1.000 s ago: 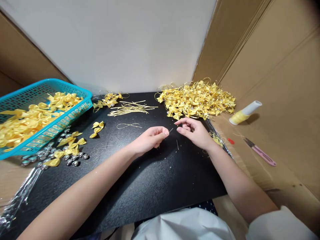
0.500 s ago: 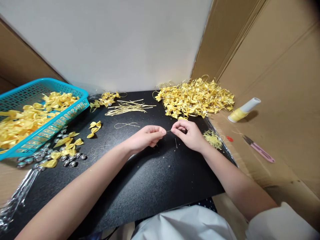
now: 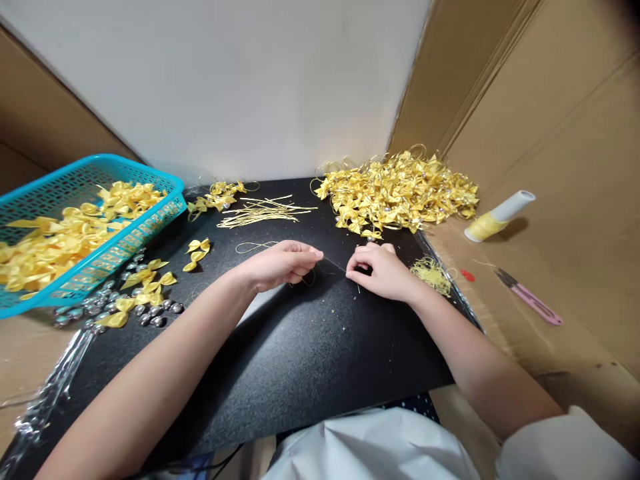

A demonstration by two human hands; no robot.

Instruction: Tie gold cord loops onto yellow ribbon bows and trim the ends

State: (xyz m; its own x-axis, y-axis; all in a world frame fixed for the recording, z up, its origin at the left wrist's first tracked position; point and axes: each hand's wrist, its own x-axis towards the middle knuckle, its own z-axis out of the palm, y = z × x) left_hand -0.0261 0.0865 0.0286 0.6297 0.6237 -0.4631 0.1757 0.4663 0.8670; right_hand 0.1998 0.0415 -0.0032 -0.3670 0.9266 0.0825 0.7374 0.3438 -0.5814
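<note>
My left hand [image 3: 286, 265] is closed in a pinch on a thin thread [image 3: 334, 264] above the middle of the black table. The thread runs taut from its fingertips down to my right hand [image 3: 376, 271], whose thumb and forefinger are pinched on the other part of it. Just under the right fingertips a thin needle [image 3: 359, 289] shows in part against the table; the hand covers the rest. A loose curl of thread hangs below my left fingers. Behind the left hand lies a looped cord [image 3: 250, 247].
Yellow bows fill a blue basket [image 3: 95, 259] at left; silver beads [image 3: 157, 321] and loose bows [image 3: 150, 288] lie beside it. Cut cords [image 3: 265, 212] and a bow heap [image 3: 400, 193] sit behind. At right are thread scraps [image 3: 433, 275], a spool [image 3: 500, 215] and pink-handled snips [image 3: 535, 303].
My hands have moved apart, the left one leftward and slightly up, so a longer stretch of thread shows between them. The whole view has shifted slightly.
</note>
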